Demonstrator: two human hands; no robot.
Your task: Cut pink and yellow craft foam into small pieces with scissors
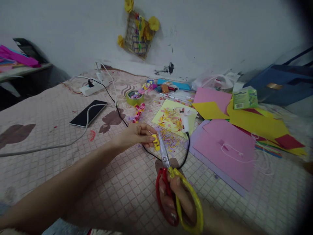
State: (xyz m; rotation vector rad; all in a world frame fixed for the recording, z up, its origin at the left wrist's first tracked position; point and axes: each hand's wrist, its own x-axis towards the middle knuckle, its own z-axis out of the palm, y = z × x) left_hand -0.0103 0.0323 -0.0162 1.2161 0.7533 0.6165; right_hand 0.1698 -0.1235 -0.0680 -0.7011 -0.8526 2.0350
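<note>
Between the thumb and fingers of my left hand (138, 134) is a small piece of yellow paper (156, 142) with notches along its edge. My right hand (179, 195) is wrapped through the handles of a pair of scissors (165, 159), one handle red and one yellow. Their blades look nearly closed and point away from me, right beside the yellow piece; whether they touch it I cannot tell. Under and beyond the blades, many tiny paper scraps (172, 140) in yellow, purple and pink are scattered on the cloth.
A glue gun (185, 119) lies on a pale yellow sheet (168, 104), its black cord running beneath my hands. Pink paper sheets (225, 147) lie right. A phone (88, 113), a power strip (93, 87) and a tape roll (134, 99) stand left and back. A blue bag (281, 83) sits far right.
</note>
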